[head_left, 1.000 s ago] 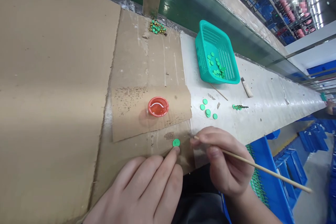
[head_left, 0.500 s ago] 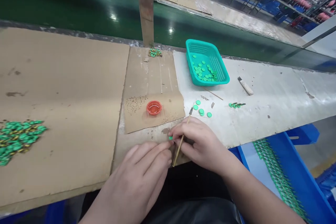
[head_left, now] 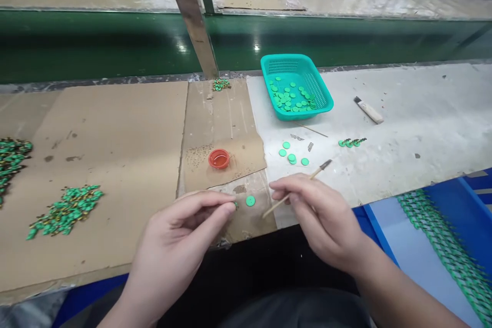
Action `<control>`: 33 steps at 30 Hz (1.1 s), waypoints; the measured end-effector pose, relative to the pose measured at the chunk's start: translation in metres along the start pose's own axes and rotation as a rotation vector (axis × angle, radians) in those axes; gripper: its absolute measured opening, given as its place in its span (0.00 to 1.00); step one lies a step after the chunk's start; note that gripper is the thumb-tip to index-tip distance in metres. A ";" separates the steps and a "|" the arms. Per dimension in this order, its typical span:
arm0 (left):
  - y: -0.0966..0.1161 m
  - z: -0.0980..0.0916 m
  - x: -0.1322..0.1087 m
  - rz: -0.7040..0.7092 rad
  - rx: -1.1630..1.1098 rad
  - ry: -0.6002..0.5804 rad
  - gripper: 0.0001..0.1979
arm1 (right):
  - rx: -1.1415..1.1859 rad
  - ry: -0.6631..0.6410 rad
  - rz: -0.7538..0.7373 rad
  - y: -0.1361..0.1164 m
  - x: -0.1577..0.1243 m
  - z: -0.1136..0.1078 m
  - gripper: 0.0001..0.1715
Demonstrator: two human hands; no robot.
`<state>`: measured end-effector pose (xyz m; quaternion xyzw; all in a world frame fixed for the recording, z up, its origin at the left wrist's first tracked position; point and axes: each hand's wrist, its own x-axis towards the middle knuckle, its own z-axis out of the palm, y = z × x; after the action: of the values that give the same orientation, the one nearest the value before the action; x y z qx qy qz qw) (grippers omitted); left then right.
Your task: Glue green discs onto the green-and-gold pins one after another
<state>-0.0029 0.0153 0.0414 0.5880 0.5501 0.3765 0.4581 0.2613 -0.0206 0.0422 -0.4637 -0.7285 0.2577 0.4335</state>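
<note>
Since the earlier frame our hands have drawn apart, and the view has levelled out. Our left hand (head_left: 180, 233) now pinches a small green piece (head_left: 236, 205) between its fingertips, though the piece is too small to make out clearly. Our right hand (head_left: 319, 218) is narrowly closed on a thin wooden stick (head_left: 294, 193) with a dark tip, which slants up and away across the desk (head_left: 426, 123).

Between the hands, a green disc (head_left: 250, 201) lies flat on a torn cardboard sheet (head_left: 230, 113), just beside the left fingers and not touching them. Farther up the same sheet sits a red cup (head_left: 219, 159) holding orange liquid, among dark specks.

On the white desk top are a teal plastic basket (head_left: 295, 107) holding many green discs, a few loose discs (head_left: 288, 152), a short row of green parts (head_left: 351, 142), and a wooden-handled scraper (head_left: 369, 110). Heaps of green-and-gold pieces (head_left: 65, 210) lie on a wider cardboard sheet (head_left: 115, 133) to our left. Strings of green parts (head_left: 442, 241) lie in a blue crate (head_left: 449, 189) to our right.
</note>
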 end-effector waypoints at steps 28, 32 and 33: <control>-0.012 0.014 0.002 0.389 0.425 -0.013 0.06 | 0.033 0.207 -0.085 0.031 -0.001 0.013 0.17; -0.014 0.015 0.001 0.456 0.464 -0.030 0.07 | 0.037 0.190 -0.058 0.025 -0.004 0.014 0.15; -0.015 0.015 0.000 0.470 0.471 -0.033 0.07 | -0.001 0.176 -0.066 0.023 -0.003 0.012 0.13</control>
<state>0.0066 0.0136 0.0226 0.7948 0.4638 0.3246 0.2189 0.2618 -0.0133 0.0170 -0.4604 -0.7026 0.2010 0.5040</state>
